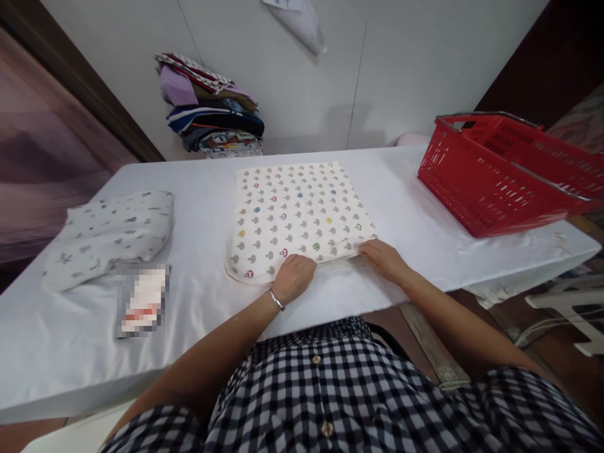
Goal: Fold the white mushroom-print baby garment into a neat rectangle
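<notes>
A cream cloth (302,207) printed with small grey and coloured mushrooms lies folded in a flat, layered rectangle on the white-covered table. Its near left corner is rounded. My left hand (295,277), with a silver bracelet at the wrist, has its fingers curled on the near edge of this cloth, close to the middle. At the near right corner, my right hand (384,259) pinches the edge layers between thumb and fingers. The fingertips of both hands are partly hidden.
A white printed cloth (117,233) lies loosely folded at the left of the table (202,340), with a pixelated flat object (144,302) nearer me. A red plastic basket (495,182) stands at the right. Behind the table rises a stack of folded fabrics (212,107) against the wall.
</notes>
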A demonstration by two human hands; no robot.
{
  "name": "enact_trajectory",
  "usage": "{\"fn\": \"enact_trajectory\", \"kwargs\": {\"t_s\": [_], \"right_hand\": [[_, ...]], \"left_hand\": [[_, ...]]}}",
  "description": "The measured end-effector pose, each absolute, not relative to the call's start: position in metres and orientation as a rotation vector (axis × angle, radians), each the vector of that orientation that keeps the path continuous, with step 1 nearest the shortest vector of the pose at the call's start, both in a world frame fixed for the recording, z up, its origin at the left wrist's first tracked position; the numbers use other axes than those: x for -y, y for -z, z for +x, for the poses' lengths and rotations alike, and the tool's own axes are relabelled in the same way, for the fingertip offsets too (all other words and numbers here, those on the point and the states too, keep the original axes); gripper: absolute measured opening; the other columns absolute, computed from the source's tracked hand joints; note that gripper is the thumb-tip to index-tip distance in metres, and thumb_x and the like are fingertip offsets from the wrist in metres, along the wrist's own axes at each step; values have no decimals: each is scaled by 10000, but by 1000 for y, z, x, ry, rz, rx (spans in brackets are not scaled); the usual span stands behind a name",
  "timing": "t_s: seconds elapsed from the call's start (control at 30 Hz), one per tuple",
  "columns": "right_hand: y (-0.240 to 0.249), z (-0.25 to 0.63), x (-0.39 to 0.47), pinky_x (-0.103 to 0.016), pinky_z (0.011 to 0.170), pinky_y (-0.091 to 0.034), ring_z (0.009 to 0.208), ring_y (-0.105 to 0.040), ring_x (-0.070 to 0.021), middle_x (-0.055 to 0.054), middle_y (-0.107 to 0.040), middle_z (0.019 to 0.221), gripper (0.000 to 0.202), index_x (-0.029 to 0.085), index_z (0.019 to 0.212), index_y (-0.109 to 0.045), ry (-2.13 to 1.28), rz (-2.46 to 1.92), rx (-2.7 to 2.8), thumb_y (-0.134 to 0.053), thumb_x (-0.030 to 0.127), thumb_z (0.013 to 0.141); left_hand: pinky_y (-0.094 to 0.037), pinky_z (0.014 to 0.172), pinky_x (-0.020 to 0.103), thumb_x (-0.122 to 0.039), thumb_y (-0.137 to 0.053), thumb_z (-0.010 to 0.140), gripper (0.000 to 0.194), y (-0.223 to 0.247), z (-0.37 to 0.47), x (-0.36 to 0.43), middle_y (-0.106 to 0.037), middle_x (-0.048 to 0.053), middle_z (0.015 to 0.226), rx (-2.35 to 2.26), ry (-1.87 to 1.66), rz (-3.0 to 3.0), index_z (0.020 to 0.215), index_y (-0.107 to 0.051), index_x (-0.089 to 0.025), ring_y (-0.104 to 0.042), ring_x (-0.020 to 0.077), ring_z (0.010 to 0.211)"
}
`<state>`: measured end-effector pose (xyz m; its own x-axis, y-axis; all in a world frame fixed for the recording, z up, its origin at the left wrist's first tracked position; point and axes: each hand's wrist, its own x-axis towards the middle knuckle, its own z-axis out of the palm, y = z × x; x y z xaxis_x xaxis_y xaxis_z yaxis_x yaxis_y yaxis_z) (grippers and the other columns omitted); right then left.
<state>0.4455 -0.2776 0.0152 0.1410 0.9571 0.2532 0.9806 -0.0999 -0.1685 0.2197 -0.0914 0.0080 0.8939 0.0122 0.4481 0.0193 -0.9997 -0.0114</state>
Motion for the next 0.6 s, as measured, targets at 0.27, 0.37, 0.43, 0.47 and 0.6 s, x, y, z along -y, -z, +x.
{"fn": "enact_trajectory", "kwargs": {"t_s": [0.27,0.37,0.43,0.47,0.6], "right_hand": [[-7,444,276,-337,773,-422,937,-533,-219,-98,-635,1031,262,159,1020,-630,429,-2173,1844,-392,181,912],[0,437,279,-332,763,-396,918,-518,-214,-84,-632,1012,246,164,982,-645,357,-2159,1997,-411,161,906],[4,433,281,-332,771,-384,929,-504,-212,-82,-623,1018,244,166,978,-648,308,-2145,2040,-414,173,912],[5,432,282,-331,775,-379,934,-498,-211,-83,-618,1021,246,166,984,-648,301,-2145,2037,-412,181,916],[5,432,283,-325,764,-360,908,-487,-206,-74,-614,983,237,168,963,-652,302,-2162,2045,-421,200,918]], "left_hand": [[-402,754,332,-92,-428,870,205,-6,228,82,-634,60,919,26,773,-2953,971,-590,-168,-555,181,843],[-397,720,323,-95,-451,863,159,3,225,84,-615,48,865,-58,630,-2939,877,-592,-168,-531,173,774],[-393,713,319,-100,-476,854,131,8,223,85,-601,45,863,-79,554,-2933,846,-587,-169,-516,173,765],[-391,715,319,-107,-488,851,117,9,222,86,-597,45,870,-75,533,-2930,840,-586,-169,-511,175,771],[-384,716,326,-146,-500,860,107,9,222,87,-586,48,870,-51,507,-2924,814,-593,-172,-502,184,788]]}}
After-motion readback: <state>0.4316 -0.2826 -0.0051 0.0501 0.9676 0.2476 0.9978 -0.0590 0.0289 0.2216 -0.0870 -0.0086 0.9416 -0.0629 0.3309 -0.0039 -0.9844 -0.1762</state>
